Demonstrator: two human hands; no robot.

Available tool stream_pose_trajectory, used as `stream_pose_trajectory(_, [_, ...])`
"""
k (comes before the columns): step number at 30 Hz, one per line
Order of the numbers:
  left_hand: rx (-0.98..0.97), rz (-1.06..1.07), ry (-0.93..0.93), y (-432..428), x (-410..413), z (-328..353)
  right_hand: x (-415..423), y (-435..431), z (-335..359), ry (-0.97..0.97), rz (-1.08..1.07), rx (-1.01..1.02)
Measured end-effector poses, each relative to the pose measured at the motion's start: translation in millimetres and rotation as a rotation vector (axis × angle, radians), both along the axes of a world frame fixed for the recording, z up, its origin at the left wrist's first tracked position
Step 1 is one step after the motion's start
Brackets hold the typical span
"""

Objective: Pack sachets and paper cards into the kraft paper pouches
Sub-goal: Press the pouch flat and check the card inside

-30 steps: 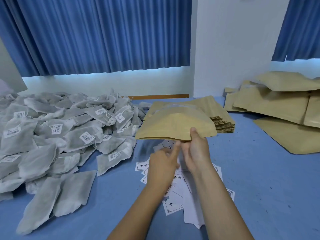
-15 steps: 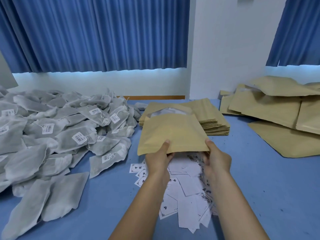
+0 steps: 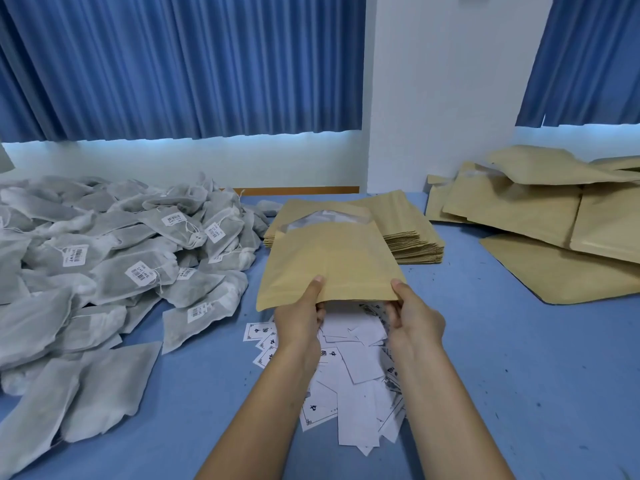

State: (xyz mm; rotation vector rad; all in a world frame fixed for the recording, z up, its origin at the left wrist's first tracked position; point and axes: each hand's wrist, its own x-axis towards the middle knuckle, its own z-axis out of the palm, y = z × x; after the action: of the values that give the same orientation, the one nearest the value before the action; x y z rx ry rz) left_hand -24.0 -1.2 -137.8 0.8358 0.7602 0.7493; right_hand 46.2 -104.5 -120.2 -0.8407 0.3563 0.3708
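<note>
Under the pouch (image 3: 329, 261), the fingers of the left hand (image 3: 298, 320) and right hand (image 3: 415, 320) are hidden. Behind it, the stack (image 3: 412, 233) is partly covered. Below it, cards (image 3: 360, 363) carry print too small to read. Left of it, sachets (image 3: 104, 271) run past the edge; right of it, loose pouches (image 3: 554, 216) do too

The pouch (image 3: 329, 261) is matt brown kraft paper, a little grainy, with a clear glossy plastic window (image 3: 325, 218) at its far end. The stack (image 3: 412, 237) behind it is of the same paper. The sachets (image 3: 121, 271) are thin grey-white cloth, fibrous and dull, many with a white paper label (image 3: 141, 273). The cards (image 3: 360, 368) are smooth white paper with black print. The table (image 3: 519, 375) is matt blue with dark specks. The curtains (image 3: 173, 64) are blue pleated cloth.
</note>
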Motion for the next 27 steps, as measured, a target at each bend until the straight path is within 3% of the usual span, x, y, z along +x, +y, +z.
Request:
stream_pose_trajectory(5, [-0.006, 0.040, -0.007, -1, 1, 1, 0, 3, -3, -0.016, 0.049, 0.012])
stream_pose_trajectory(9, [0.015, 0.025, -0.023, -3, 1, 1, -1, 6, -6, -0.063, 0.128, -0.150])
stream_pose_trajectory(13, [0.018, 0.021, -0.015, -2, 1, 2, 1, 3, -8, -0.086, 0.128, -0.186])
stream_pose_trajectory(27, [0.089, 0.039, -0.055, -7, 1, 5, -12, 10, -3, -0.191, 0.258, -0.088])
